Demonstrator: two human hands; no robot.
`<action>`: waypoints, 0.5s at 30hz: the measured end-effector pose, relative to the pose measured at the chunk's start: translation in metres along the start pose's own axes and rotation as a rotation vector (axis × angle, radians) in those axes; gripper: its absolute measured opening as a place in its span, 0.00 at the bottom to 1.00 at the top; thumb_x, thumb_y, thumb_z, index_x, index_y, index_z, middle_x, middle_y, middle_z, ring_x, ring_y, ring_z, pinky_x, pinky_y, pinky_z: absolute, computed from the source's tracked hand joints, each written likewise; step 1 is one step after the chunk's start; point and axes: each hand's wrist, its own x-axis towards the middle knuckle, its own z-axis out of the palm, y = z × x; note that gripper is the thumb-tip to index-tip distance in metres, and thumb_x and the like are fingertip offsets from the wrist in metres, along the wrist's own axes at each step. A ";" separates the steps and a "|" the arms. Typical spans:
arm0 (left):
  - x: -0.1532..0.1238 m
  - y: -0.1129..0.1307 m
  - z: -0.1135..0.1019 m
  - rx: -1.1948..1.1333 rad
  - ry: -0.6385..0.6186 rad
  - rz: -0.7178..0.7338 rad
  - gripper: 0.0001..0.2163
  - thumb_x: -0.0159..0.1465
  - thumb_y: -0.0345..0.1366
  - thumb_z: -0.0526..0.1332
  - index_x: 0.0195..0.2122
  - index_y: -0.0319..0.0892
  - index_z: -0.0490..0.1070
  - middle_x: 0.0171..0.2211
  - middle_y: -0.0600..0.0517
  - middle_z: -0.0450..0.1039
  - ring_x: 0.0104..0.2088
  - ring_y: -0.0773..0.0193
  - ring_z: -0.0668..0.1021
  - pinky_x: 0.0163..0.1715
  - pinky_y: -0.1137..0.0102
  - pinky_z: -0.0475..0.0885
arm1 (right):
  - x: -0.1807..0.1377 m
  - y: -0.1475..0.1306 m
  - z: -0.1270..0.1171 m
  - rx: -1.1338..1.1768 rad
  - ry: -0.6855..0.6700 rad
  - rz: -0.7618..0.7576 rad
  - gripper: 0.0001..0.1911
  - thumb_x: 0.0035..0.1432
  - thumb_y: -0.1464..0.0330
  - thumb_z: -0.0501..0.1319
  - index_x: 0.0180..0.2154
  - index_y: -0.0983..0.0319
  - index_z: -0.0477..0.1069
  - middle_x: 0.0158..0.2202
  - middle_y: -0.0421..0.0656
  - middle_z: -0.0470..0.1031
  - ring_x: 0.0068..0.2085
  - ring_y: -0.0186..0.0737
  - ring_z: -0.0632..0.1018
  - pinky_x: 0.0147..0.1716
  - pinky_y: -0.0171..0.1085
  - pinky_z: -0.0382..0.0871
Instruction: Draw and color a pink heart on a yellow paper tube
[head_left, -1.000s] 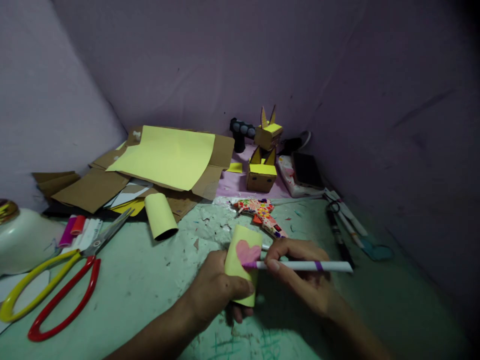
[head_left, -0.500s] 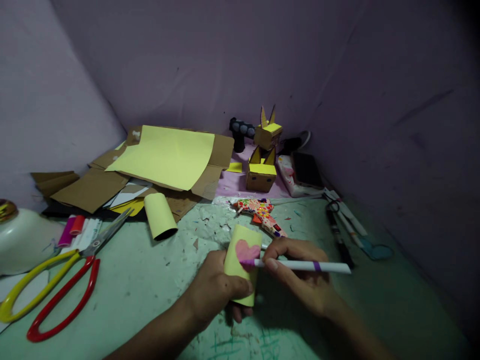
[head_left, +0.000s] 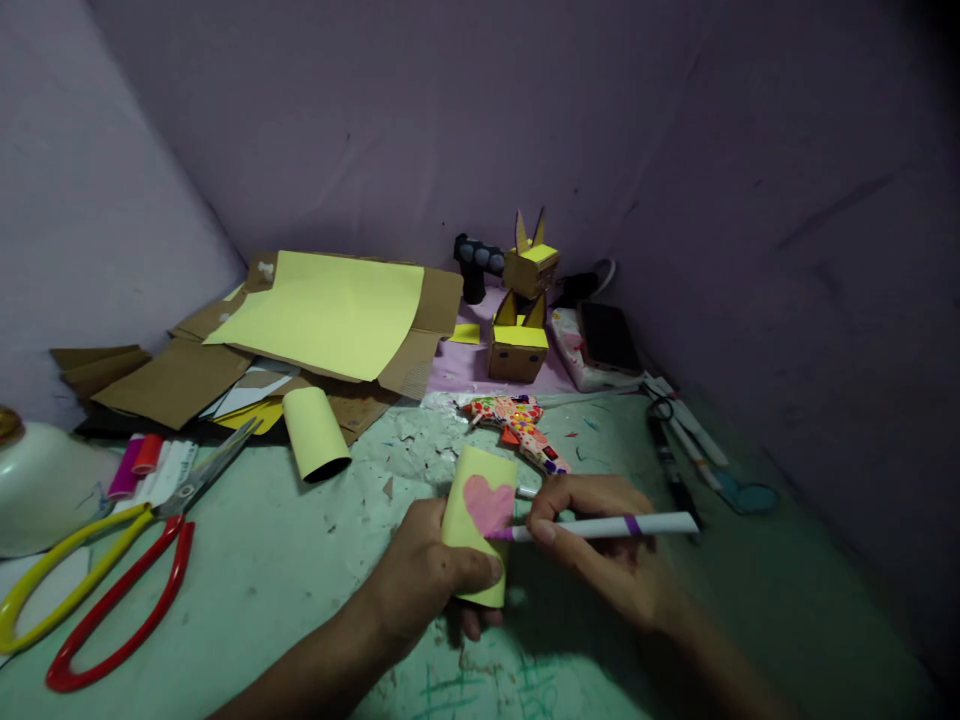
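Observation:
My left hand [head_left: 424,580] is wrapped round a yellow paper roll [head_left: 478,527] that stands tilted on the green table [head_left: 285,560]. A pink heart [head_left: 487,505] is stuck on the roll's front. My right hand [head_left: 600,545] pinches a white marker with a purple band [head_left: 600,526], held nearly level, and its purple tip touches the lower right edge of the heart.
A second yellow roll [head_left: 315,432] lies to the left. Red and yellow scissors [head_left: 112,570], markers [head_left: 146,465] and a white bowl [head_left: 41,485] sit at far left. Cardboard with a yellow sheet [head_left: 330,315], two cardboard box figures [head_left: 519,345], a patterned glue gun [head_left: 521,425], a phone [head_left: 607,338] and pens [head_left: 679,440] lie behind.
The roll has turned slightly so the heart faces me more fully. The marker tip has shifted a little along the heart's lower edge. The view has drifted slightly.

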 end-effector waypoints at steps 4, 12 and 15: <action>0.000 0.000 0.001 -0.004 0.002 0.012 0.11 0.39 0.33 0.61 0.25 0.34 0.71 0.16 0.50 0.71 0.15 0.66 0.74 0.09 0.78 0.66 | -0.001 0.000 0.000 0.003 -0.003 0.013 0.10 0.54 0.69 0.58 0.21 0.60 0.70 0.16 0.38 0.71 0.17 0.33 0.70 0.18 0.33 0.61; 0.001 -0.001 -0.001 -0.016 -0.009 -0.003 0.12 0.39 0.33 0.62 0.27 0.34 0.70 0.16 0.50 0.71 0.15 0.65 0.74 0.09 0.78 0.66 | 0.000 -0.001 0.001 0.002 0.024 0.013 0.10 0.54 0.69 0.58 0.22 0.61 0.71 0.18 0.39 0.74 0.19 0.34 0.72 0.18 0.33 0.63; 0.001 0.000 -0.001 0.000 -0.016 -0.003 0.12 0.39 0.33 0.61 0.26 0.34 0.70 0.16 0.49 0.71 0.15 0.64 0.74 0.09 0.77 0.66 | 0.000 -0.001 0.001 0.018 0.015 0.006 0.10 0.54 0.70 0.58 0.22 0.61 0.70 0.17 0.38 0.73 0.18 0.33 0.71 0.19 0.32 0.62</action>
